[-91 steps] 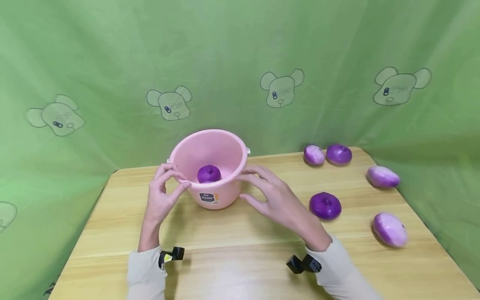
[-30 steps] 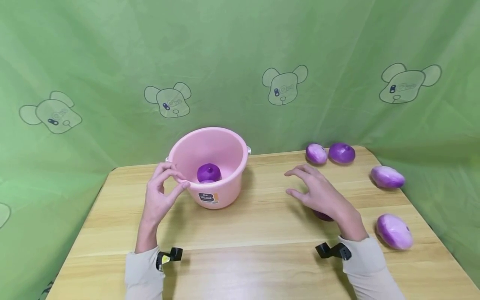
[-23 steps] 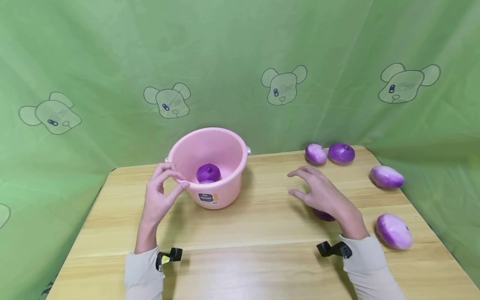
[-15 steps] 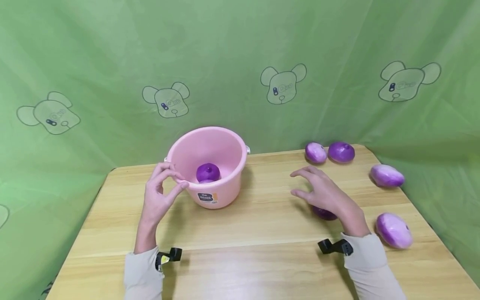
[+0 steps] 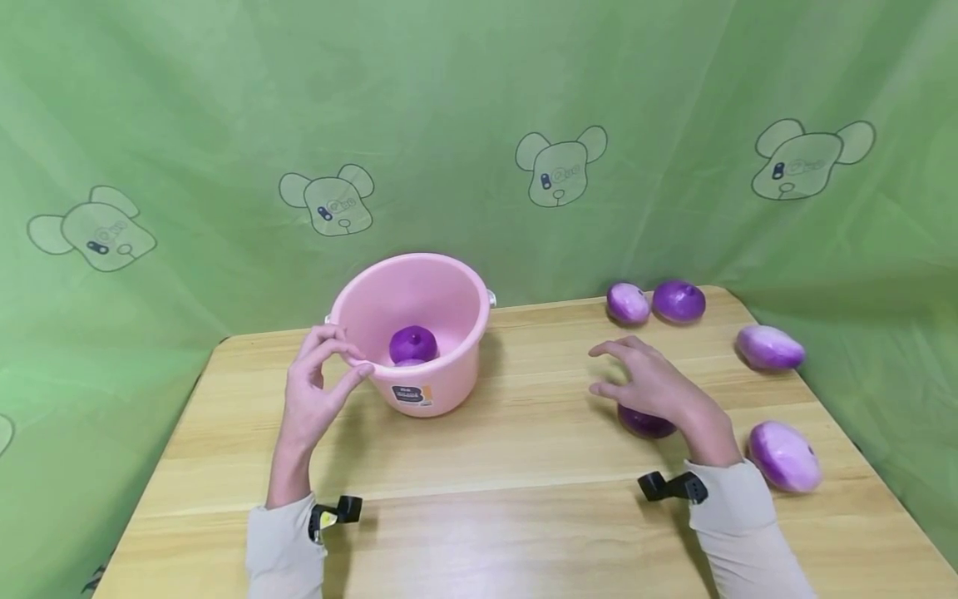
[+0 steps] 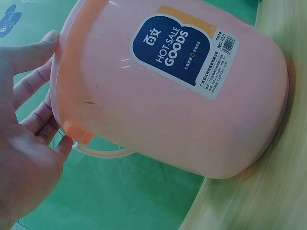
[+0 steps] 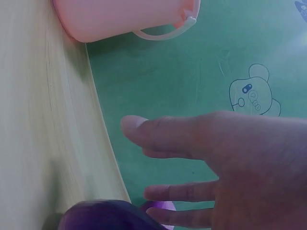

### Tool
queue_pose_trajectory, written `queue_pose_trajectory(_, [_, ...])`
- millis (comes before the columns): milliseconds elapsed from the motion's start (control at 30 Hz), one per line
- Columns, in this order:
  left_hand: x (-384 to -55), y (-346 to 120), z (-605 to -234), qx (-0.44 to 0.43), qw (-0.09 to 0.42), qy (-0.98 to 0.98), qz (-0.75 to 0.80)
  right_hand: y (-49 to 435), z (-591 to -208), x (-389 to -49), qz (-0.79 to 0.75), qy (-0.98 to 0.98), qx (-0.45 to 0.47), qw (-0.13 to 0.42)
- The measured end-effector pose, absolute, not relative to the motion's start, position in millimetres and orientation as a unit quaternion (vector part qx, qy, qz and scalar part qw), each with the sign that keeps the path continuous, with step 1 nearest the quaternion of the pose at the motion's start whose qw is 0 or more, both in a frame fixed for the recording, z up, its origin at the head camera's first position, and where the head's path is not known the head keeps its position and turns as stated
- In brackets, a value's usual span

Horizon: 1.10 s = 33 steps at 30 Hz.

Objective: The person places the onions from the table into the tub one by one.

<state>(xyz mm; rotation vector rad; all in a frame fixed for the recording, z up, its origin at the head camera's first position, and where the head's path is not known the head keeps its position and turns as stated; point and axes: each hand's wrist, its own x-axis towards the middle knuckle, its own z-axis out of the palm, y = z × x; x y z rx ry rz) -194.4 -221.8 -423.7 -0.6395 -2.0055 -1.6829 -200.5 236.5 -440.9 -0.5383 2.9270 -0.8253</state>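
The dark purple onion [image 5: 644, 423] lay on the desk [image 5: 479, 532] below the right hand [image 5: 649, 384], the nearer one, its fingers spread and empty. The left hand [image 5: 314, 399] pinched the rim of the pink bucket [image 5: 458, 379].

Smooth pink plastic bucket [image 5: 458, 373] with a soft sheen, flat paper-like label [image 5: 413, 395], glossy, smooth-skinned purple onions [image 5: 786, 456], wood-grain table [image 5: 479, 537] catching a pale shine, creased green curtain [image 5: 449, 83] looking like thin cloth, matt cloth sleeves [image 5: 284, 545], black plastic-looking wrist cameras [image 5: 675, 487].
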Motion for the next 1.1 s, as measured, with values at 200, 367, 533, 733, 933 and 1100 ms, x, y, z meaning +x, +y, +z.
queue_pose_trajectory(200, [-194, -222, -424, -0.228, 0.22, -0.725, -0.611, 240, -444, -201, -0.261, 0.948, -0.176, 0.04])
queue_pose_trajectory(367, [-195, -222, -425, -0.23, 0.22, -0.727, -0.608, 243, -444, -200, -0.258, 0.948, -0.18, 0.044])
queue_pose_trajectory(533, [-196, -222, -425, -0.233, 0.222, -0.724, -0.61, 245, -443, -199, -0.253, 0.95, -0.172, 0.054])
queue_pose_trajectory(733, [-196, -223, -425, -0.238, 0.222, -0.723, -0.61, 248, -443, -198, -0.241, 0.955, -0.156, 0.074])
queue_pose_trajectory(933, [-196, -222, -427, -0.234, 0.221, -0.724, -0.61, 251, -437, -193, -0.228, 0.959, -0.141, 0.089])
queue_pose_trajectory(1100, [-196, -222, -428, -0.229, 0.224, -0.726, -0.608, 254, -434, -190, -0.218, 0.96, -0.132, 0.113])
